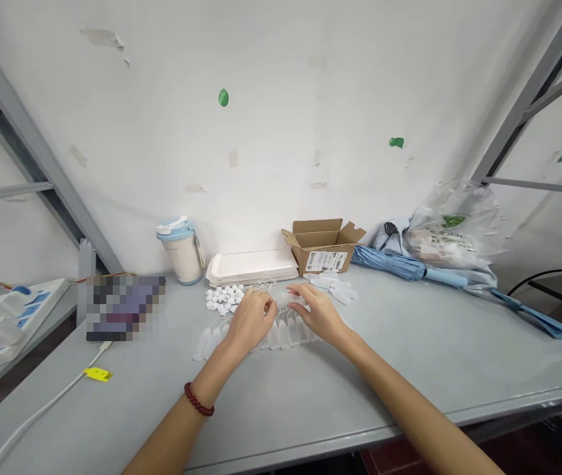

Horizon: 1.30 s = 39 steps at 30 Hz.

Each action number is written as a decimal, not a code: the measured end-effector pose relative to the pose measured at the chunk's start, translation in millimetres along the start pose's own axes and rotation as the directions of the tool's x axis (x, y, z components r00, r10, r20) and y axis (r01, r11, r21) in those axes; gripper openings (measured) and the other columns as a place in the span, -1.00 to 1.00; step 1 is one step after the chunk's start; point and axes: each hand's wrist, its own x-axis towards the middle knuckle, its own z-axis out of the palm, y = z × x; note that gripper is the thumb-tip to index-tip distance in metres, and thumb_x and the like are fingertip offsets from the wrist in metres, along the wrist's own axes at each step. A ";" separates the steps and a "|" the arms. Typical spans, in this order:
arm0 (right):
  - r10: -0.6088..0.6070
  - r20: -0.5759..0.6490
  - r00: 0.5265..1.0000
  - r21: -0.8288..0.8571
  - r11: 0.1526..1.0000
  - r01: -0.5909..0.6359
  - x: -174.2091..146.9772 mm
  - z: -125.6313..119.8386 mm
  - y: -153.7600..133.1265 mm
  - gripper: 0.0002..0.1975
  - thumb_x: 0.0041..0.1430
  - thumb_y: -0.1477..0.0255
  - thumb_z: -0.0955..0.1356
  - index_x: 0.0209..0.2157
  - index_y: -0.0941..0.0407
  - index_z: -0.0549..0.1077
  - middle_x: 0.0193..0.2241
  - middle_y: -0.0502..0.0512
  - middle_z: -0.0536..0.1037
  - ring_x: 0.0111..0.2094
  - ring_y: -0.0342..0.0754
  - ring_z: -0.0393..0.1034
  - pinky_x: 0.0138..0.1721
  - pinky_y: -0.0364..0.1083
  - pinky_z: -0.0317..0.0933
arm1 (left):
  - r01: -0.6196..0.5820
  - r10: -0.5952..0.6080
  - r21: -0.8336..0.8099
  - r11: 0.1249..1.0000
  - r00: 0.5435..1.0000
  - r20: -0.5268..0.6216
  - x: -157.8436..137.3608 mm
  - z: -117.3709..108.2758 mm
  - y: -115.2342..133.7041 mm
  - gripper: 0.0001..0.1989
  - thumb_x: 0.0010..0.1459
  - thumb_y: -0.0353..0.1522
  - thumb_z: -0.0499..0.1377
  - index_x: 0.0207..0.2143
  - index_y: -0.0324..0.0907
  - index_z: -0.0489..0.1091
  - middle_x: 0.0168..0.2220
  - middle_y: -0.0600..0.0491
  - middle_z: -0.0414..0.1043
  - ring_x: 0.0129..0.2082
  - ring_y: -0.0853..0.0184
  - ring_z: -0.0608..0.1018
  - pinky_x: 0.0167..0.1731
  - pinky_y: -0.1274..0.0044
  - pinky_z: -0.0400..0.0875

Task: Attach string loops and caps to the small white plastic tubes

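My left hand [254,319] is over the middle of the table, its thumb and fingers pinched together; what they hold is too small to make out. Close by on the right, my right hand [319,313] is curved with thumb and forefinger apart, next to a faint clear piece between the hands. Below both hands lies a row of translucent plastic strips [281,335] with thin white cords, partly hidden by the left hand and wrist. A pile of small white pieces [222,299] sits left of the hands. More clear strips [338,287] lie behind the right hand.
Against the wall stand a blue-lidded cup [181,254], a stack of white trays [254,265] and an open cardboard box [324,247]. A folded blue umbrella [394,262] and a plastic bag [456,231] are at right. A white cable [46,412] crosses the left side.
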 end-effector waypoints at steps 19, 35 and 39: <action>-0.048 -0.036 0.998 0.089 0.995 0.051 1.7 -2.9 -7.7 -0.82 0.23 0.45 0.25 -0.13 0.08 0.39 -0.26 0.14 0.51 -0.27 -0.03 0.43 -0.26 -0.05 0.34 | -0.085 0.083 -0.116 0.990 0.996 -0.018 -2.3 0.2 6.2 -0.73 0.23 -0.29 -0.05 -0.44 -0.16 0.35 -0.37 -0.02 0.43 -0.24 0.21 0.39 -0.24 0.41 0.27; -0.057 -0.113 0.992 0.201 0.976 0.079 3.0 -7.6 -15.8 -0.81 0.23 0.43 0.24 -0.15 0.10 0.41 -0.30 0.13 0.52 -0.29 -0.06 0.42 -0.27 -0.07 0.32 | 0.098 -0.119 -0.616 0.782 0.993 0.007 4.0 -5.9 5.1 -0.76 0.07 -0.21 0.13 -0.36 -0.17 0.48 -0.30 0.06 0.51 -0.30 0.31 0.46 -0.42 0.55 0.22; 0.000 -0.154 0.988 0.218 0.975 0.034 3.5 -7.8 -15.7 -0.80 0.23 0.41 0.24 -0.14 0.11 0.41 -0.27 0.16 0.54 -0.28 -0.04 0.44 -0.26 -0.06 0.34 | 0.128 -0.137 -0.618 0.776 0.990 0.033 3.5 -2.2 7.1 -0.79 0.03 -0.23 0.16 -0.46 -0.19 0.46 -0.39 0.05 0.49 -0.34 0.30 0.46 -0.43 0.55 0.21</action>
